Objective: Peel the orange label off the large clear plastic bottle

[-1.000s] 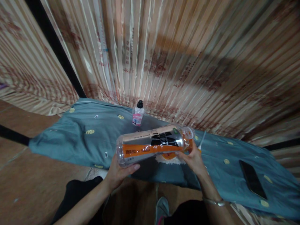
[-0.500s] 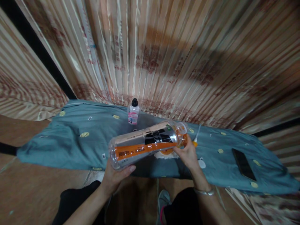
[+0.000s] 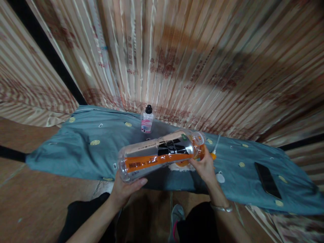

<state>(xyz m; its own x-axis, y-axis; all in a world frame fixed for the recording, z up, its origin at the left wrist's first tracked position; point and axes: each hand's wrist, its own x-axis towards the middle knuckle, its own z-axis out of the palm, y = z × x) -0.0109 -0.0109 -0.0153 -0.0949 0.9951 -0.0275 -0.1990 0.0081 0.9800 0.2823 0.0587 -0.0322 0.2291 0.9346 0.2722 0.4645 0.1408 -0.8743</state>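
Note:
A large clear plastic bottle with an orange, silver and black label lies nearly level in the air above the cloth. My left hand is closed round its base from below, thumb along the near side. At the neck end, my right hand has its fingers closed beside an orange object, partly hidden by the bottle's neck. Under the bottle, a white fringed piece with orange on it shows in part. Just right of my right hand is an orange-tipped tool with a pale shaft.
Behind the big bottle, a small clear bottle with a black cap and pink label stands upright. A dark phone and a white round piece lie on the blue-green cloth. A pleated curtain hangs behind.
The view has shifted slightly, so the cloth, small bottle and phone appear a little further right. Both hands keep nearly the same hold and pose.

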